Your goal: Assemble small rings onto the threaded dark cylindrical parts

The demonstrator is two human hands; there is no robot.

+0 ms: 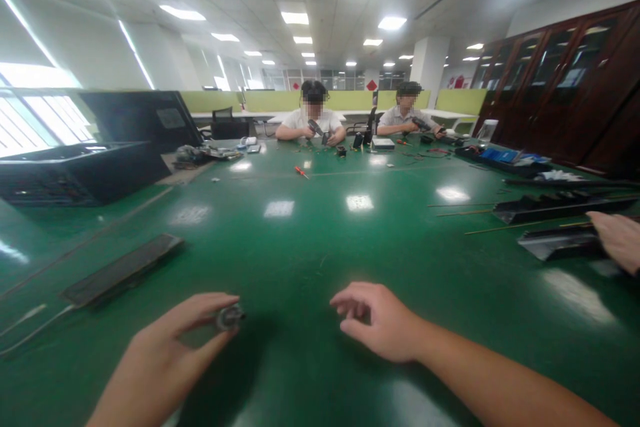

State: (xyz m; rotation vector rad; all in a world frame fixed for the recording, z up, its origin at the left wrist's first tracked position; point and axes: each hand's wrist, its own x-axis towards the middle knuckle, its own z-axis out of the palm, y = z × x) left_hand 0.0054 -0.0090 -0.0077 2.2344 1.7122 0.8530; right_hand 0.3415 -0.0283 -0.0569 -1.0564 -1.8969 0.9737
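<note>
Between the thumb and fingers of my left hand (173, 353) is a small round grey metal part (229, 317) with a short dark stub on its right side; its exact kind is too blurred to name. My right hand (373, 321) hovers over the green tabletop (295, 247), to the right of that part. Its fingers are loosely curled with a gap to the thumb, and nothing shows in them. The two hands are apart.
A long dark bar-shaped thing (125, 270) with a pale cable lies left. Farther off are a black case (80, 173) and a red screwdriver (301, 172). Black trays (565, 205) and another person's hand (617, 237) are at right. Two people sit across, holding tools.
</note>
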